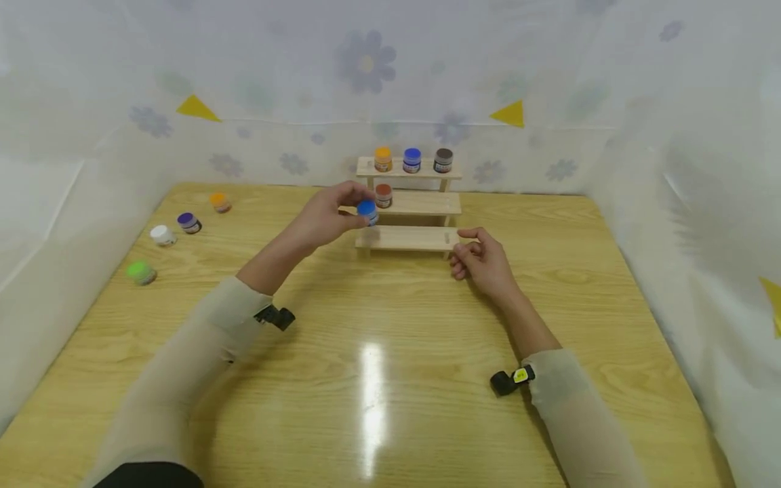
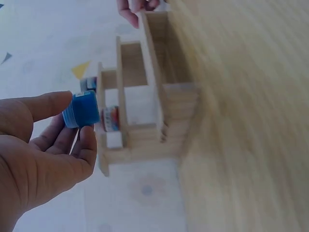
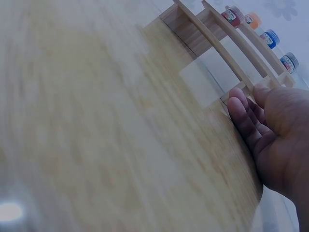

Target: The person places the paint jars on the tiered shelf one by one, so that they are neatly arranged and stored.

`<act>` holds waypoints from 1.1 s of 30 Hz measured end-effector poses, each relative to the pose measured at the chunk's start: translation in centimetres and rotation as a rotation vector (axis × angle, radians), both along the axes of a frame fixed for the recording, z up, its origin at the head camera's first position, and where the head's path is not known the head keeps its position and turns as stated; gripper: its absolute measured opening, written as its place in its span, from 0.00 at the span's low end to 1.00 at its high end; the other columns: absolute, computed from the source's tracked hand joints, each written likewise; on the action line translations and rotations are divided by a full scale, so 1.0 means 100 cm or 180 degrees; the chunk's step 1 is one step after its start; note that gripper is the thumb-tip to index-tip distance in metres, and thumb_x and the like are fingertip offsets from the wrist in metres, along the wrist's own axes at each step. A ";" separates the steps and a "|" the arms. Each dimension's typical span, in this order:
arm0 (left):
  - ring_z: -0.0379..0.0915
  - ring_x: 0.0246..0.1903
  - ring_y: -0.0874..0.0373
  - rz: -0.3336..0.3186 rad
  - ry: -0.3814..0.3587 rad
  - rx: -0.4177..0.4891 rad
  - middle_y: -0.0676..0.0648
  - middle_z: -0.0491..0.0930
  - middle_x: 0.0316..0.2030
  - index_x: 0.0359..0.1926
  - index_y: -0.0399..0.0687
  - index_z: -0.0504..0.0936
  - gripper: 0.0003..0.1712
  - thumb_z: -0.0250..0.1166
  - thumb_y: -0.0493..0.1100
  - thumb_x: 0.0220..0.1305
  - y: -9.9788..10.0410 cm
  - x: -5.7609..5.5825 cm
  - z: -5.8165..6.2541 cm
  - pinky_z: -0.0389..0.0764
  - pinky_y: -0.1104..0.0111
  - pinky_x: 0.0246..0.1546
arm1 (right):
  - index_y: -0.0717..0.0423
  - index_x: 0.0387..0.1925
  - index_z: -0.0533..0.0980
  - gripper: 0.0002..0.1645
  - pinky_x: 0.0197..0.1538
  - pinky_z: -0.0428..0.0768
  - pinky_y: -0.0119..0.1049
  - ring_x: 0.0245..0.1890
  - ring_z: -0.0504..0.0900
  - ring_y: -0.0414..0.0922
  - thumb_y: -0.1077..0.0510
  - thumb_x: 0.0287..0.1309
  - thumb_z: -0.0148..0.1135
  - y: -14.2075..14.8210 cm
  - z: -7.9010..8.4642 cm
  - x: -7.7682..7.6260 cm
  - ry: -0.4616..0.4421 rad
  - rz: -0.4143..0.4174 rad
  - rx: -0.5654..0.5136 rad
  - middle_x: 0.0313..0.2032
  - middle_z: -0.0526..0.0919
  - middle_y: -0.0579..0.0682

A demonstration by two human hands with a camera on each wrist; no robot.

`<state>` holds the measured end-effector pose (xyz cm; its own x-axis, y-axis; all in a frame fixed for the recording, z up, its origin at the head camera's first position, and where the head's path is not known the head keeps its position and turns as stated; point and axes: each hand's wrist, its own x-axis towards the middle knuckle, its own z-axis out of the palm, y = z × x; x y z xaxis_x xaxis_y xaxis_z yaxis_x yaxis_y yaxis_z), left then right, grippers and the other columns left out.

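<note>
My left hand (image 1: 329, 215) holds a small blue paint jar (image 1: 367, 212) between thumb and fingers, in front of the left end of a three-step wooden display rack (image 1: 405, 237). In the left wrist view the blue jar is tilted, clasped at the fingertips. A red-brown jar (image 1: 384, 196) stands on the middle step, just behind the held one. The top step carries an orange jar (image 1: 382, 160), a dark blue jar (image 1: 411, 160) and a black jar (image 1: 443, 160). At the right end of the lowest step, my right hand (image 3: 285, 130) grips the rack's edge with thumb and fingers.
Along the table's left side stand a green jar (image 1: 142, 273), a white jar (image 1: 163, 235), a purple jar (image 1: 189, 223) and another orange jar (image 1: 220, 202). A flower-patterned sheet (image 1: 293, 81) hangs behind the wooden table (image 1: 427, 379) and at both sides.
</note>
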<state>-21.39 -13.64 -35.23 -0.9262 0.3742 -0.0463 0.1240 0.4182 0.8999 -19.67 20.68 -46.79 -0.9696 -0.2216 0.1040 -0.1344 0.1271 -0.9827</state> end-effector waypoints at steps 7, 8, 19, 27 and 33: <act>0.75 0.60 0.53 -0.0263 0.0270 0.0026 0.48 0.80 0.60 0.65 0.49 0.79 0.21 0.67 0.35 0.75 0.038 -0.017 0.022 0.82 0.59 0.57 | 0.68 0.69 0.67 0.24 0.31 0.88 0.35 0.26 0.87 0.43 0.62 0.80 0.56 0.005 0.002 0.000 0.0016 -0.0028 0.0039 0.37 0.82 0.71; 0.75 0.60 0.53 -0.0302 0.0310 0.0005 0.48 0.80 0.60 0.65 0.48 0.79 0.21 0.67 0.35 0.75 0.043 -0.020 0.023 0.82 0.59 0.58 | 0.68 0.69 0.67 0.24 0.31 0.88 0.35 0.26 0.87 0.43 0.63 0.79 0.56 0.005 0.002 0.000 0.0009 -0.0029 0.0034 0.37 0.82 0.71; 0.77 0.59 0.55 -0.0474 0.0667 -0.0487 0.48 0.81 0.56 0.61 0.47 0.79 0.19 0.69 0.36 0.73 0.071 -0.051 0.017 0.80 0.60 0.60 | 0.67 0.68 0.68 0.23 0.31 0.88 0.36 0.26 0.86 0.43 0.62 0.79 0.56 0.005 -0.004 0.000 0.0017 -0.0051 -0.0038 0.36 0.83 0.70; 0.76 0.63 0.52 -0.0467 0.0815 -0.0771 0.46 0.81 0.59 0.63 0.44 0.79 0.20 0.69 0.36 0.73 0.079 -0.061 0.009 0.76 0.59 0.66 | 0.67 0.68 0.68 0.23 0.31 0.88 0.36 0.26 0.86 0.43 0.63 0.79 0.57 0.005 -0.004 -0.002 0.0074 0.0022 -0.0041 0.36 0.83 0.69; 0.77 0.63 0.51 -0.0348 0.0916 -0.1051 0.46 0.82 0.60 0.63 0.46 0.80 0.20 0.69 0.39 0.74 0.081 -0.060 0.006 0.74 0.56 0.68 | 0.66 0.69 0.68 0.23 0.31 0.88 0.36 0.26 0.86 0.42 0.63 0.79 0.57 0.004 -0.001 0.000 0.0063 0.0057 -0.0048 0.36 0.82 0.69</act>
